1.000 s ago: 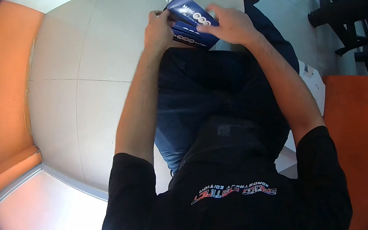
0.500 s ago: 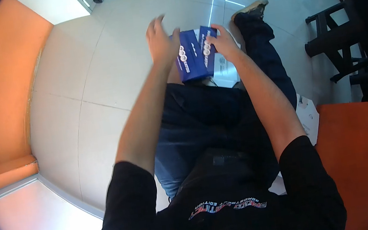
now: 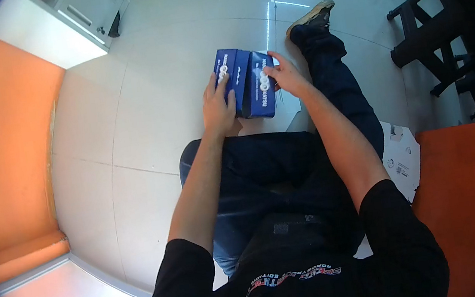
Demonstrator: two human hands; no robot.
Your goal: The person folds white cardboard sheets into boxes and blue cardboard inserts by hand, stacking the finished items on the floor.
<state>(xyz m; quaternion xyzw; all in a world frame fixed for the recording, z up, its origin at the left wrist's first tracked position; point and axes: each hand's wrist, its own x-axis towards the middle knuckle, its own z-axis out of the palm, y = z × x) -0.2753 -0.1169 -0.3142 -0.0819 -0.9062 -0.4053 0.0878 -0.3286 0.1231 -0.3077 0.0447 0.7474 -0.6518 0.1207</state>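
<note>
Two printed blue cardboard boxes lie side by side just beyond my knees, with a narrow dark gap between them. My left hand grips the left blue box, fingers laid over its printed face and thumb along the near side. The right blue box, marked with white rings and lettering, is in my right hand. That thumb presses on its face while the fingers curl around its right edge. A white printed carton shows partly beneath them, mostly covered by the boxes and my hand.
An orange panel stands to my right, with a flattened white sheet of card beside it. Black stools are at the upper right. A white cabinet and an orange wall border the tiled floor on the left.
My left hand, raised and spread beside the boxes before, has come down onto the left box. The right box has tilted and shifted nearer with my right hand. The view has moved slightly.
</note>
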